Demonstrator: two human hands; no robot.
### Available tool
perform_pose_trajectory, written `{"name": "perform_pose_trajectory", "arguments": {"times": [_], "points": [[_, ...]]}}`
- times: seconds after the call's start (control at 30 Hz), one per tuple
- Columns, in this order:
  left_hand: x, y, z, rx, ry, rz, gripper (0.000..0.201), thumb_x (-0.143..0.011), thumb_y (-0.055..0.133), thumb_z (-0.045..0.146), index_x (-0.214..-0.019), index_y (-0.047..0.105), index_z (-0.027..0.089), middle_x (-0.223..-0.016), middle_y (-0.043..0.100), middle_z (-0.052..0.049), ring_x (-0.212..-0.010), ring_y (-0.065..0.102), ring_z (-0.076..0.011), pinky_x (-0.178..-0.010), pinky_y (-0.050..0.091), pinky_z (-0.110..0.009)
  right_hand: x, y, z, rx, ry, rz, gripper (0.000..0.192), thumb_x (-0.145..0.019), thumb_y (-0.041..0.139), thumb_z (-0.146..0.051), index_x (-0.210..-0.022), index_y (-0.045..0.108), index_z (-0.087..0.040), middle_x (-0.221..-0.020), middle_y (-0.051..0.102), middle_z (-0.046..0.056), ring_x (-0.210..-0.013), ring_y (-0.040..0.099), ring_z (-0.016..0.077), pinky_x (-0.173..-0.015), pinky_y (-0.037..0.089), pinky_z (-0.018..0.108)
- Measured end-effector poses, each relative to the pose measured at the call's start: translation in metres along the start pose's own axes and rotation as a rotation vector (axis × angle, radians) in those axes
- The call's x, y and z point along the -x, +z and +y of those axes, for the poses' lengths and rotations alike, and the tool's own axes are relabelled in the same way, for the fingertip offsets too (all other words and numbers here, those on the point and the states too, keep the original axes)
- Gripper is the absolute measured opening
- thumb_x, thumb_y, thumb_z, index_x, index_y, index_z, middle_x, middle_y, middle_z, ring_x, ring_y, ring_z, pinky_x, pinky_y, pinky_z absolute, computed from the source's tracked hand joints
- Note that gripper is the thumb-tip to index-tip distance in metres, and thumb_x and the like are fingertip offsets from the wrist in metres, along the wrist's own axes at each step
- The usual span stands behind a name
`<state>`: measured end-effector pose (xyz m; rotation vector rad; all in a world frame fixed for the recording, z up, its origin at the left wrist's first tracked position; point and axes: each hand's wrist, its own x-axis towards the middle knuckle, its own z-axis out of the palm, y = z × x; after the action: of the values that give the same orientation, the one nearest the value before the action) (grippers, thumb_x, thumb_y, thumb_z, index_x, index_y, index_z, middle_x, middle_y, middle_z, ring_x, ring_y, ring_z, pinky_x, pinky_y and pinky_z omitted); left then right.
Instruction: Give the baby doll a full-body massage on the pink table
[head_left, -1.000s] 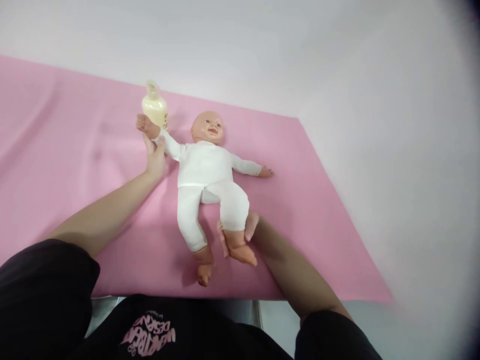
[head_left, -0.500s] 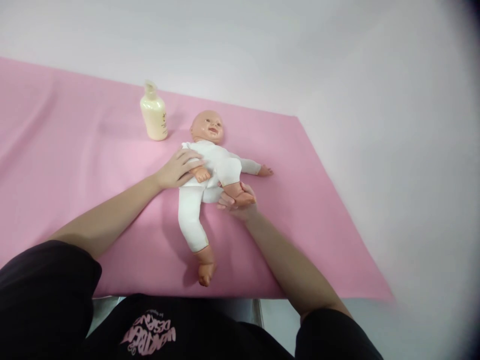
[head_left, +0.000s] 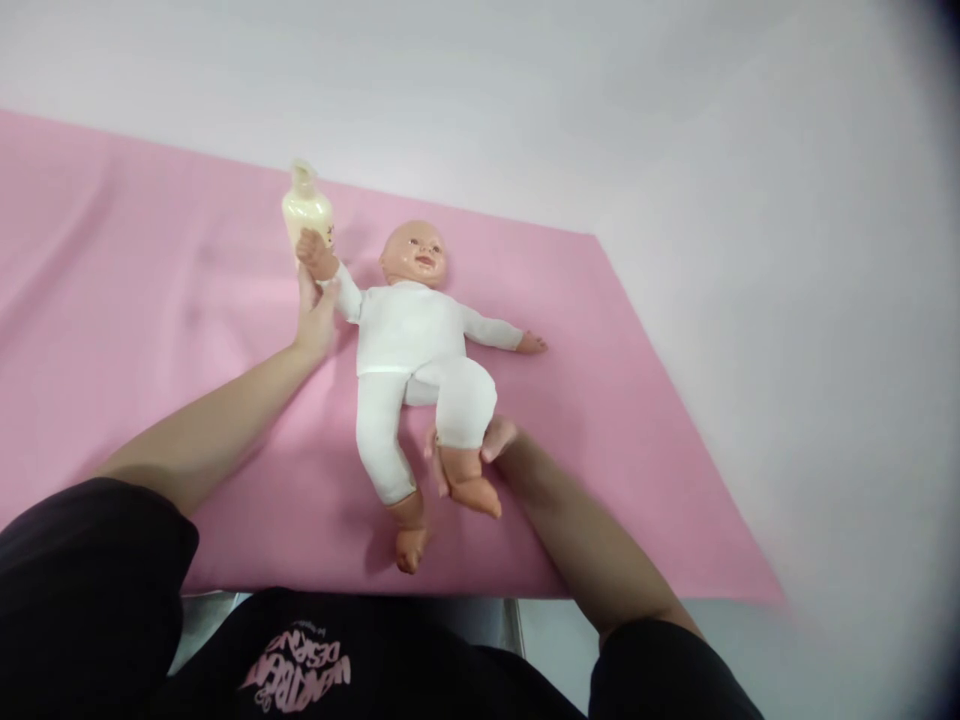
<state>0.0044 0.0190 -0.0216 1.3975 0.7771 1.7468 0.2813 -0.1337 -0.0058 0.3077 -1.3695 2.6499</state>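
A doll [head_left: 409, 345] in a white suit lies on its back, head away from the camera, near the middle of a pink mat [head_left: 135, 330] spread over the bench. The left hand [head_left: 315, 318] is closed around the doll's raised wrist, holding that arm up and out toward a cream bottle [head_left: 306, 205] that stands upright on the mat just behind the doll's small fist. The right hand [head_left: 491, 450] reaches in from below and grips the doll's ankle, thumb showing on one side and fingertips on the other, with the knee bent and the foot lifted clear of the mat. The doll's other arm rests out to the side, and its other leg lies straight, foot pointing toward the person's black sleeves at the bottom edge.

The doll looks light, judging by how easily a single limb is held aloft. Its head, hands and feet appear to be hard, smooth plastic, while the clothed trunk and limbs seem soft and jointed loosely, so they will likely flop if not supported. The narrow wrist and ankle, where cloth meets plastic, give the surest purchase; the bare plastic feet could slip.
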Motion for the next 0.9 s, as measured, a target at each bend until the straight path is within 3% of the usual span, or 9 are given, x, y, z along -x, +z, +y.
{"name": "perform_pose_trajectory", "arguments": {"times": [0.1, 0.23, 0.33, 0.43, 0.53, 0.63, 0.73, 0.8, 0.9], "points": [[-0.007, 0.0, 0.004, 0.124, -0.146, 0.193, 0.044, -0.105, 0.051, 0.03, -0.146, 0.036, 0.028, -0.16, 0.046, -0.007, -0.139, 0.052, -0.0181, -0.122, 0.041, -0.045, -0.005, -0.002, -0.007, 0.117, 0.255, -0.134, 0.059, -0.088, 0.08, -0.028, -0.141, 0.056, -0.017, -0.123, 0.075, 0.017, -0.109, 0.075, 0.0234, -0.086, 0.056, 0.029], [-0.009, 0.005, 0.015, 0.214, -0.293, 0.379, 0.043, -0.106, 0.041, 0.019, -0.148, 0.033, 0.023, -0.154, 0.053, -0.008, -0.126, 0.059, -0.0153, -0.116, 0.047, -0.04, -0.008, -0.002, -0.004, 0.16, 0.276, -0.077, 0.056, -0.085, 0.084, -0.022, -0.134, 0.059, -0.017, -0.128, 0.073, 0.015, -0.122, 0.071, 0.0227, -0.094, 0.056, 0.028], [-0.01, 0.004, 0.016, 0.247, -0.309, 0.392, 0.047, -0.107, 0.04, 0.021, -0.152, 0.028, 0.023, -0.156, 0.051, -0.009, -0.13, 0.058, -0.0155, -0.116, 0.046, -0.039, -0.008, -0.002, 0.0, 0.16, 0.238, -0.075, 0.049, -0.09, 0.078, -0.018, -0.134, 0.058, -0.016, -0.129, 0.073, 0.016, -0.124, 0.07, 0.0221, -0.101, 0.055, 0.031], [-0.009, -0.001, 0.008, 0.163, -0.305, 0.333, 0.047, -0.108, 0.04, 0.025, -0.153, 0.029, 0.023, -0.154, 0.053, -0.008, -0.133, 0.057, -0.0191, -0.116, 0.047, -0.045, -0.008, -0.001, -0.001, 0.149, 0.217, -0.097, 0.049, -0.088, 0.077, -0.013, -0.133, 0.057, -0.015, -0.128, 0.074, 0.017, -0.124, 0.07, 0.0216, -0.105, 0.053, 0.034], [-0.008, -0.007, -0.003, 0.045, -0.231, 0.233, 0.046, -0.107, 0.047, 0.043, -0.15, 0.034, 0.031, -0.155, 0.051, -0.004, -0.139, 0.053, -0.0222, -0.114, 0.049, -0.047, -0.007, -0.001, -0.002, 0.093, 0.191, -0.099, 0.057, -0.083, 0.08, -0.009, -0.135, 0.057, -0.017, -0.128, 0.074, 0.016, -0.123, 0.07, 0.0218, -0.105, 0.054, 0.035], [-0.004, -0.009, -0.01, -0.045, -0.015, 0.076, 0.059, -0.097, 0.058, 0.066, -0.146, 0.04, 0.039, -0.156, 0.048, -0.002, -0.146, 0.049, -0.024, -0.119, 0.046, -0.046, -0.001, -0.005, 0.003, 0.004, 0.054, -0.048, 0.058, -0.081, 0.084, -0.019, -0.133, 0.058, -0.017, -0.121, 0.075, 0.018, -0.113, 0.074, 0.0241, -0.095, 0.059, 0.035], [0.003, -0.007, -0.008, -0.157, 0.233, -0.08, 0.066, -0.096, 0.06, 0.065, -0.148, 0.039, 0.03, -0.154, 0.05, -0.011, -0.144, 0.051, -0.0243, -0.123, 0.04, -0.047, 0.008, -0.01, 0.012, -0.06, -0.171, 0.049, 0.058, -0.081, 0.084, -0.038, -0.129, 0.059, -0.017, -0.105, 0.077, 0.013, -0.091, 0.076, 0.0211, -0.076, 0.06, 0.03], [0.009, -0.003, 0.0, -0.276, 0.347, -0.249, 0.063, -0.098, 0.06, 0.059, -0.147, 0.041, 0.023, -0.148, 0.055, -0.016, -0.139, 0.055, -0.0259, -0.121, 0.041, -0.049, 0.011, -0.013, 0.015, -0.087, -0.284, 0.193, 0.057, -0.081, 0.081, -0.049, -0.124, 0.06, -0.019, -0.088, 0.075, 0.005, -0.077, 0.072, 0.0172, -0.07, 0.058, 0.028], [0.016, 0.003, 0.016, -0.524, 0.45, -0.62, 0.052, -0.099, 0.058, 0.055, -0.139, 0.054, 0.021, -0.139, 0.065, -0.015, -0.133, 0.058, -0.0296, -0.119, 0.041, -0.054, 0.009, -0.012, 0.01, -0.114, -0.365, 0.573, 0.05, -0.085, 0.072, -0.056, -0.116, 0.062, -0.017, -0.072, 0.063, 0.0, -0.066, 0.062, 0.0149, -0.064, 0.054, 0.027]]}}
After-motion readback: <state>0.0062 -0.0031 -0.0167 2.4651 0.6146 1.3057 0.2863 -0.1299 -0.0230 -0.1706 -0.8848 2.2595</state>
